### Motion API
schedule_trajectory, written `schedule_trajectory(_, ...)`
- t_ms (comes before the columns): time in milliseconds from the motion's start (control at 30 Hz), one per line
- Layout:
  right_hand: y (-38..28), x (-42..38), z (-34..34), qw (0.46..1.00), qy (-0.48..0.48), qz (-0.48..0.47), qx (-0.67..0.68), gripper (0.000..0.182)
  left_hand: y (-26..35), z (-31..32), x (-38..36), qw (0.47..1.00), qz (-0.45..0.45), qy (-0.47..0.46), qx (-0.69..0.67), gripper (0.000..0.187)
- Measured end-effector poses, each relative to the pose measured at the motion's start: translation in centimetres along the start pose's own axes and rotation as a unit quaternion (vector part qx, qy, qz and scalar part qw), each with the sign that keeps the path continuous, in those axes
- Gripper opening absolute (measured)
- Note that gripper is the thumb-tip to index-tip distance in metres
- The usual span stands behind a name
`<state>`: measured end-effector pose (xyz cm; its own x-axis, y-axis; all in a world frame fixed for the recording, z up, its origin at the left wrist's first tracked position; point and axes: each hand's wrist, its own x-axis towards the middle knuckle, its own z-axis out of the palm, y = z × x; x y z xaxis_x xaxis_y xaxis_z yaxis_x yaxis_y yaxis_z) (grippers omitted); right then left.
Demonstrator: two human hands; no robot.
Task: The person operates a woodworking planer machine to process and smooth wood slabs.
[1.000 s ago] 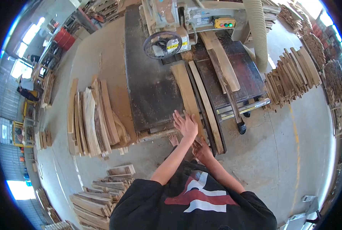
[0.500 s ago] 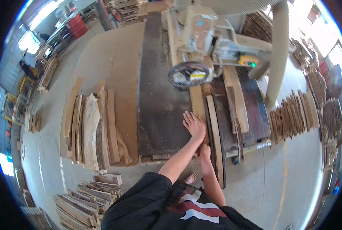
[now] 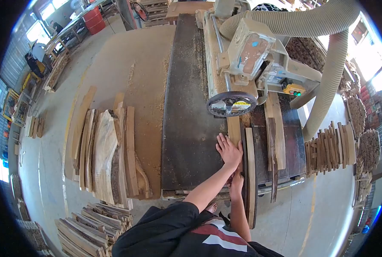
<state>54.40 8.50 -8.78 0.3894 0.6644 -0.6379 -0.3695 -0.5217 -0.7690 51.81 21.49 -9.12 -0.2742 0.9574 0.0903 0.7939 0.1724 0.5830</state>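
Note:
A pale board [image 3: 233, 128] lies on the dark machine table [image 3: 191, 150], its far end under the machine head beside the handwheel [image 3: 231, 104]. My left hand [image 3: 229, 150] rests on the board with its fingers spread. Just behind it, my right hand [image 3: 236, 182] is closed at the board's near end; the forearm partly hides what its fingers grip. Close along the right side of the board runs a dark-edged fence with a long light strip [image 3: 251, 171].
Stacked boards [image 3: 105, 150] lie on the brown surface at left, more [image 3: 92, 229] at lower left. Loose boards [image 3: 276, 137] lie right of the fence. A thick hose [image 3: 328, 85] hangs at right, near a wood stack [image 3: 330, 147]. Two people [image 3: 38, 53] are far left.
The view has shifted, so the machine and table appear farther right and lower. Both hands remain at the board, with less of it showing between the machine head and my left hand.

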Motion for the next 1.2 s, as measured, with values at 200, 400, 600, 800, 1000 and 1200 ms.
schedule_trajectory(200, 0.0, 0.5, 0.3, 0.999, 0.038, 0.016, -0.023, 0.05, 0.0, -0.1, 0.0, 1.0, 0.006, 0.015, -0.014, 0.075)
schedule_trajectory(400, 1.3, 1.1, 0.3, 0.998, 0.053, -0.033, -0.026, 0.05, 0.1, -0.5, -0.1, 0.999, 0.008, 0.027, -0.022, 0.075)
schedule_trajectory(600, 0.3, -0.5, 1.5, 0.991, 0.082, -0.105, -0.029, 0.057, 0.2, -0.5, 0.0, 1.0, 0.007, 0.029, -0.011, 0.075)
schedule_trajectory(800, -0.1, -1.0, 1.9, 0.973, 0.119, -0.168, -0.106, 0.058, 0.1, -0.1, -0.2, 0.999, 0.016, 0.037, -0.006, 0.075)
schedule_trajectory(1000, -0.8, 4.4, 2.8, 0.979, 0.085, -0.099, -0.156, 0.054, 0.6, 0.9, 4.2, 1.0, -0.01, -0.006, -0.022, 0.079)
schedule_trajectory(1200, -5.6, 6.8, 7.0, 0.999, 0.018, 0.011, -0.047, 0.044, -4.9, -0.7, 9.2, 0.983, 0.125, -0.11, -0.076, 0.078)
